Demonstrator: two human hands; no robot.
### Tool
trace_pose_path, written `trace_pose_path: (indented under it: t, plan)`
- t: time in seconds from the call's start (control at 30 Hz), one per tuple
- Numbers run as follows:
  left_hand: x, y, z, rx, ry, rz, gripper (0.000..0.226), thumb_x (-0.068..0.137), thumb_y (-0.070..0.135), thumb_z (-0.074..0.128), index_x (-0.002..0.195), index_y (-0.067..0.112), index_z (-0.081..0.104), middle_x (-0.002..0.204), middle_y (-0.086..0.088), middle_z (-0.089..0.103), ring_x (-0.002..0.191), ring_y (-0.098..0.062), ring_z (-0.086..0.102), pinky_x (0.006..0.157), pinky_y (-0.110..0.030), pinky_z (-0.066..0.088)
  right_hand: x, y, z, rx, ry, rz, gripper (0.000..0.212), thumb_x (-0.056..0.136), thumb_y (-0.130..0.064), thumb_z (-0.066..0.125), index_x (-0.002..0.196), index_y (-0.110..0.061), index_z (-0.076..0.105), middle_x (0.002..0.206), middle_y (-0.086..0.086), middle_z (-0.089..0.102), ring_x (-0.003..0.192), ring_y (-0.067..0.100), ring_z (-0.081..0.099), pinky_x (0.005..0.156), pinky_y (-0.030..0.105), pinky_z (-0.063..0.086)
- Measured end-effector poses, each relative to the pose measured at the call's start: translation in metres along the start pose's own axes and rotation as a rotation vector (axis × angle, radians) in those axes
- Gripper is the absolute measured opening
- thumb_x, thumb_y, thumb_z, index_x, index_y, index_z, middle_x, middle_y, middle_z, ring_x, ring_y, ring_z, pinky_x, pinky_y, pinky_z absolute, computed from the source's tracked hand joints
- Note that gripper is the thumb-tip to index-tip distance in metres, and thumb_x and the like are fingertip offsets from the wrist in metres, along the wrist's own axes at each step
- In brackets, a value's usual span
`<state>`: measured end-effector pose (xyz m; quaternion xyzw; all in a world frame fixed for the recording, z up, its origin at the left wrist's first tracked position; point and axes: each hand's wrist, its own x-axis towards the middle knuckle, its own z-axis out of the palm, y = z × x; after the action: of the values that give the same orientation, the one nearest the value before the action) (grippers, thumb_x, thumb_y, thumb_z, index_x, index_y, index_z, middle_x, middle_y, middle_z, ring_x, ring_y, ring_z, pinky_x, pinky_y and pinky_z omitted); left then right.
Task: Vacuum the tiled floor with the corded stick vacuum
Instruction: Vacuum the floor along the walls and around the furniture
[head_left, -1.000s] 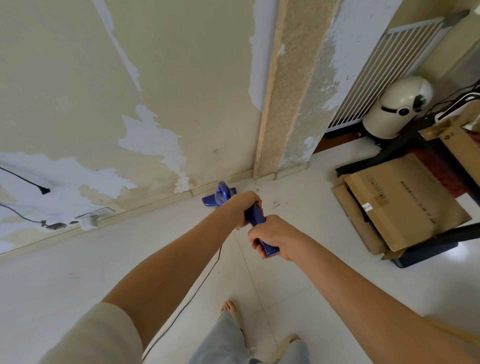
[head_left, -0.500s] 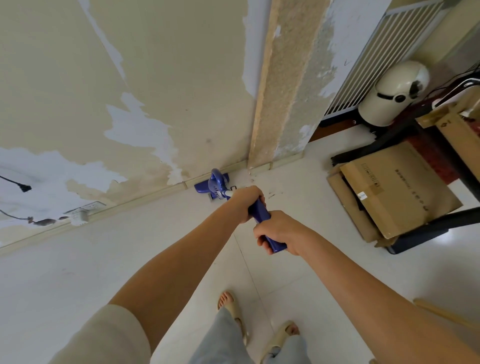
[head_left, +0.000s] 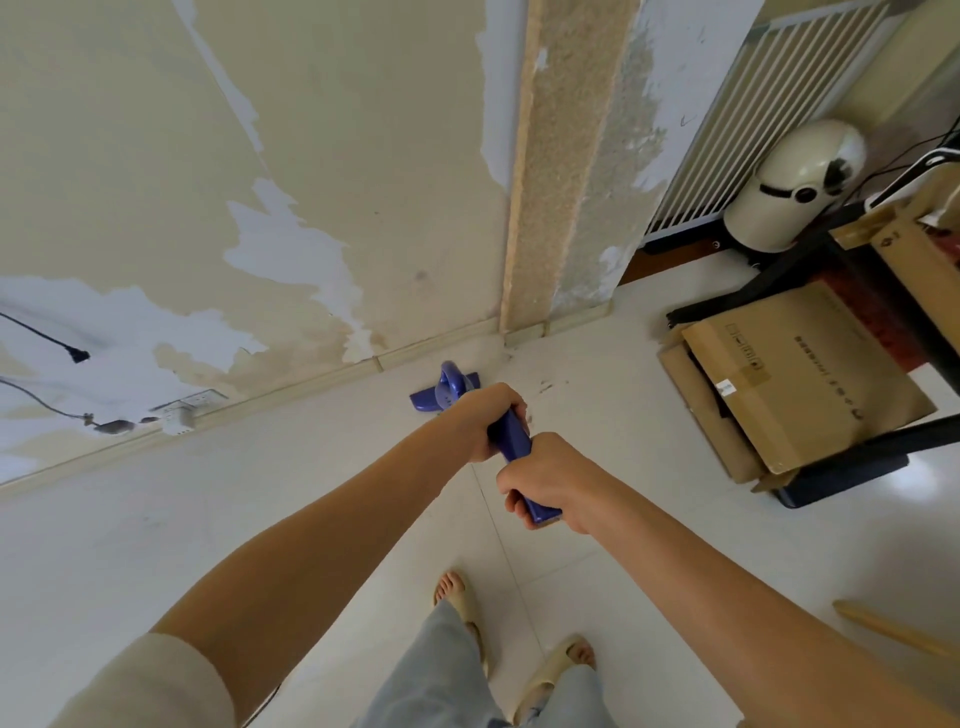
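Since the earlier frames the vacuum head (head_left: 445, 392) had travelled away from the person toward the far wall, and both feet had come into view at the near edge where only one showed before. The left hand (head_left: 488, 421) was wrapped round the blue handle (head_left: 514, 441) farther out, and the right hand (head_left: 550, 483) gripped its near end, both clenched on it. The head sat on the tiled floor (head_left: 156, 519) just short of the skirting board (head_left: 311, 384), near the corner by the bare pillar (head_left: 561, 156). A few dark specks (head_left: 545, 387) lay on the tiles just right of the head, so that corner looked unfinished; how much of the rest had been covered could not be judged. The pale glossy tiles looked largely clean elsewhere. The wall (head_left: 260, 156) showed peeling paint, with a socket (head_left: 197, 402) low on the left. On the right lay flattened cardboard (head_left: 795, 379) under a dark frame, beside a white rounded appliance (head_left: 789, 187) and a slatted white panel (head_left: 753, 104).
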<state>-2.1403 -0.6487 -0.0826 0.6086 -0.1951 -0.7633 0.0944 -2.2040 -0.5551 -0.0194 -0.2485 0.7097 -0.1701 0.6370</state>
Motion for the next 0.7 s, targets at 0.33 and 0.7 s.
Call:
trace_pose_path:
  t: [0.33,0.7]
  plan:
    - [0.006,0.02,-0.015,0.009,0.004,-0.016,0.015,0.087,-0.001,0.052,0.076,0.007,0.048,0.062,-0.005,0.047,0.055,-0.014,0.045,0.056,-0.024,0.044,0.019,-0.018,0.011,-0.023,0.003,-0.011,0.008,0.08,0.005,0.054,0.079,-0.003,0.053,0.063,0.011,0.054,0.048,0.015,0.048,0.045,0.022,0.046]
    - [0.032,0.068,-0.015,0.02,0.006,0.035,0.022,0.088,-0.003,0.045,0.068,0.009,0.043,0.061,-0.005,0.044,0.055,-0.015,0.042,0.055,-0.022,0.042,0.059,-0.058,-0.005,-0.072,0.042,-0.019,0.008,0.082,0.004,0.053,0.085,-0.003,0.054,0.065,0.011,0.057,0.048,0.014,0.05,0.043,0.022,0.044]
